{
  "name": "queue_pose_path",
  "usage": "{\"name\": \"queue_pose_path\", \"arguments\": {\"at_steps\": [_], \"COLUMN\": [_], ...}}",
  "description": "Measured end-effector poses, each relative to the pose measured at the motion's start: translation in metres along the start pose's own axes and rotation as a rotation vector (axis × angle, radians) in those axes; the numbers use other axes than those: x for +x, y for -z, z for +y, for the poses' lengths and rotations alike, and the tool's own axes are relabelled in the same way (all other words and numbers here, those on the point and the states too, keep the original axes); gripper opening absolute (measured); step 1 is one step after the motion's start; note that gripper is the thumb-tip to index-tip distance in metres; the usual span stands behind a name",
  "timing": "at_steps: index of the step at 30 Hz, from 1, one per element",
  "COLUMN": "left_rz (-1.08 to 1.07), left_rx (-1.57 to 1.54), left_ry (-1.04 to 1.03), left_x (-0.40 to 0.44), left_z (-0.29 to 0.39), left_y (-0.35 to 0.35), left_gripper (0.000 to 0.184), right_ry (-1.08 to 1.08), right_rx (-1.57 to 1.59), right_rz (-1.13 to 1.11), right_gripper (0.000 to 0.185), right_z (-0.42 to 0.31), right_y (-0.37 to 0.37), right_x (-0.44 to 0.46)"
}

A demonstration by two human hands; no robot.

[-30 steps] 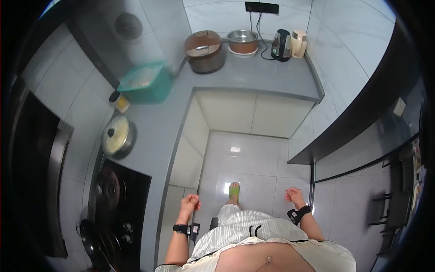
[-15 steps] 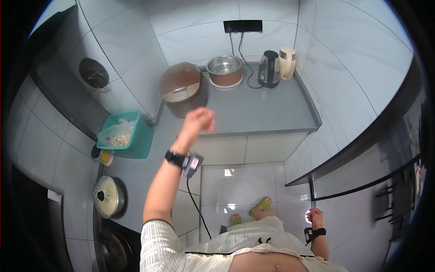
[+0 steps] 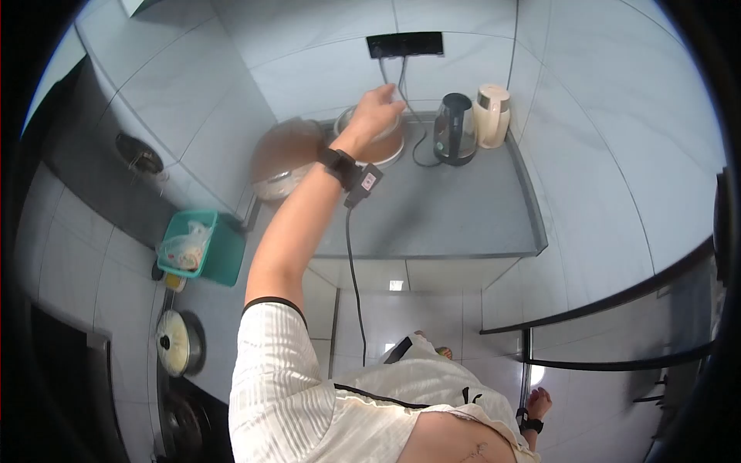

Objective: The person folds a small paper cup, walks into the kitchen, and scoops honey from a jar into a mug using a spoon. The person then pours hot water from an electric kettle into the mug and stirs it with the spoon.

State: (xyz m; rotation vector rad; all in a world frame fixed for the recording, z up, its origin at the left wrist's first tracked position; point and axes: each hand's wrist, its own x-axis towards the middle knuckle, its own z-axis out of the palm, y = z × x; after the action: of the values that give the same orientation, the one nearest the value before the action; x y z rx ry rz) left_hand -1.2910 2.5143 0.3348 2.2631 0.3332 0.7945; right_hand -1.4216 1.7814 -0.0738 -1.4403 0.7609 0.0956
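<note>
My left hand point(image 3: 374, 113) is stretched out above a brown metal pot point(image 3: 384, 147) on the counter, its thumb and fingers apart and nothing held. It hides much of the pot; whether it touches the rim I cannot tell. A black wrist strap with a small device and a cable is on that arm. Left of the wrist stands a brown rice cooker point(image 3: 289, 150), blurred. Low on the right, my right hand point(image 3: 539, 403) hangs beside my body, fingers loosely bent and holding nothing visible.
A dark kettle point(image 3: 455, 130) and a cream kettle point(image 3: 492, 117) stand at the counter's back right. Cords run up to a black wall socket strip point(image 3: 405, 45). On the left are a teal bin point(image 3: 225, 251) with plastic bags and a lidded pan point(image 3: 176, 347). A dark-edged door point(image 3: 594, 309) is at right.
My left hand has moved forward and right, from in front of the rice cooker to over the pot, and its fingers have spread. The view has shifted closer to the counter.
</note>
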Motion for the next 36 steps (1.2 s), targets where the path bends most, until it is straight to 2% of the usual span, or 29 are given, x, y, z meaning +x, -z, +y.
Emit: {"name": "queue_pose_path", "arguments": {"at_steps": [1,2,5,6,9,10,13,19,23,28,31,34,35,36], "left_rz": [0.091,-0.008,0.101,0.093,0.050,0.055,0.011,0.006,0.072,0.050,0.225,0.189,0.293,0.236], "left_rx": [0.187,0.129,0.416,0.397,0.641,0.569,0.582,0.655,0.766,0.787,0.705,0.165,0.017,-0.205], "left_ry": [-0.088,-0.001,-0.191,-0.203,-0.263,-0.266,-0.207,-0.183,-0.293,-0.256,-0.382,-0.351,-0.314,-0.126], "left_x": [0.014,0.029,0.083,0.097,0.147,0.168,0.212,0.283,0.320,0.344,0.336,0.296,0.270,0.236], "left_z": [0.002,0.004,-0.020,-0.021,-0.040,-0.059,-0.080,-0.118,-0.143,-0.157,-0.161,-0.145,-0.142,-0.133], "left_y": [-0.004,-0.003,-0.024,-0.029,-0.050,-0.063,-0.082,-0.112,-0.129,-0.133,-0.139,-0.137,-0.143,-0.142], "left_gripper": [0.057,0.067,0.067,0.056,0.039,0.028,0.025,0.037,0.035,0.034,0.027,0.026,0.025,0.022], "right_ry": [0.000,0.003,0.017,-0.011,-0.092,-0.112,-0.142,-0.146,-0.149,-0.151,-0.153,-0.148,-0.153,-0.164], "right_rx": [0.022,0.044,0.026,0.025,0.051,0.095,0.163,0.180,0.199,0.203,0.203,0.209,0.205,0.201], "right_rz": [0.040,0.080,0.020,0.081,0.266,0.317,0.441,0.550,0.590,0.616,0.607,0.581,0.566,0.552], "right_gripper": [0.011,0.012,0.008,0.009,0.011,0.012,0.013,0.014,0.014,0.015,0.016,0.016,0.016,0.016], "right_z": [0.001,0.003,0.021,0.023,0.032,0.036,0.040,0.023,0.018,0.021,0.023,0.023,0.023,0.023], "right_y": [0.004,0.008,0.031,0.031,0.040,0.039,0.027,-0.038,-0.062,-0.074,-0.082,-0.082,-0.084,-0.084], "right_x": [0.004,0.007,0.007,0.008,-0.005,-0.009,-0.020,-0.071,-0.096,-0.125,-0.137,-0.144,-0.146,-0.146]}}
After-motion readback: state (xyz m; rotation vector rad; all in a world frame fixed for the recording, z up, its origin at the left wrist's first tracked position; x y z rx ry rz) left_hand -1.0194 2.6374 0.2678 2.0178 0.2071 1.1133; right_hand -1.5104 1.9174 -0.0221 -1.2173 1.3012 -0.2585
